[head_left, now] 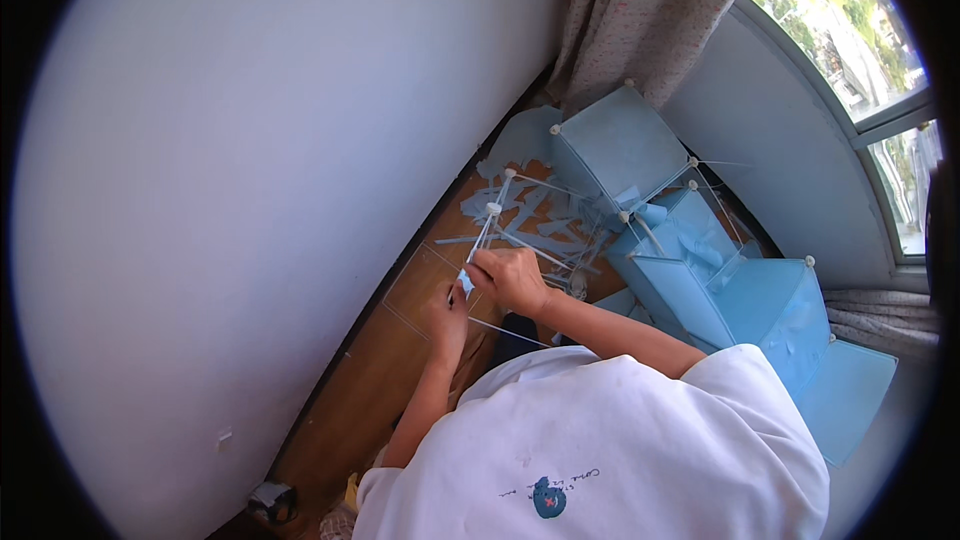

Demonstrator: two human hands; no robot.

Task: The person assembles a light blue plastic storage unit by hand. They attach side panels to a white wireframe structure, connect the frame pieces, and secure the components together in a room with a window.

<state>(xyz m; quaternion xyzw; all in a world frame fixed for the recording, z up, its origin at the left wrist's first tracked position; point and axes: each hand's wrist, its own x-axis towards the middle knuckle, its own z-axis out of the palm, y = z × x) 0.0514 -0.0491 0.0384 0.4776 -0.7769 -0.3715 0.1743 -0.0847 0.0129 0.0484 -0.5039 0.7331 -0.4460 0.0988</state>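
Room corner: pale wall (250, 190) at left, wooden floor (370, 380), curtain (650, 20) and window (850, 20) at right.
Blue scrap (466, 282): between the hands, beside white rods (480, 232).
Right hand (512, 278): fingers curled, seemingly pinching the scrap.
Left hand (444, 312): fingers bent; cannot tell its hold.
Risks, judged: scrap tearing if pulled hard; rods tipping if knocked.
Edges: blue boxes (680, 288) crowd the right; most room, floor along the wall.

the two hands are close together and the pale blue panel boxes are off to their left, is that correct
Wrong side: the head view shows the pale blue panel boxes off to the hands' right. The left hand and right hand are indeed close together.
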